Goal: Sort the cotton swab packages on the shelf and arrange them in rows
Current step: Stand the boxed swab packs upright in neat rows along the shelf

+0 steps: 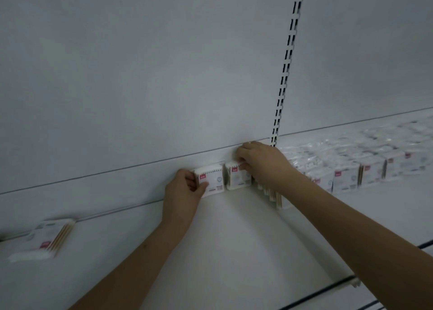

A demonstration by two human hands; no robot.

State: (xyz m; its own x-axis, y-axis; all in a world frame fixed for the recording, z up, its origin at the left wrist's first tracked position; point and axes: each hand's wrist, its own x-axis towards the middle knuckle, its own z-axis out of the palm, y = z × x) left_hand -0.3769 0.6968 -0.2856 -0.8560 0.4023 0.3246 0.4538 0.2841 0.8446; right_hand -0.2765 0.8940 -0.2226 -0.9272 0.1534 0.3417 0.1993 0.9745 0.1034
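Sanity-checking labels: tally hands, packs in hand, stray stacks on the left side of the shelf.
Hands: 2 (left hand, right hand)
Packs held upright: 2 (left pack, right pack)
Stray stack at left: 1
Total: 5

white cotton swab packages (210,181) with red labels, white shelf (234,227).

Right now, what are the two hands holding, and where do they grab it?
The left hand pinches a cotton swab package by its left edge. The right hand grips a second package along its top right side.
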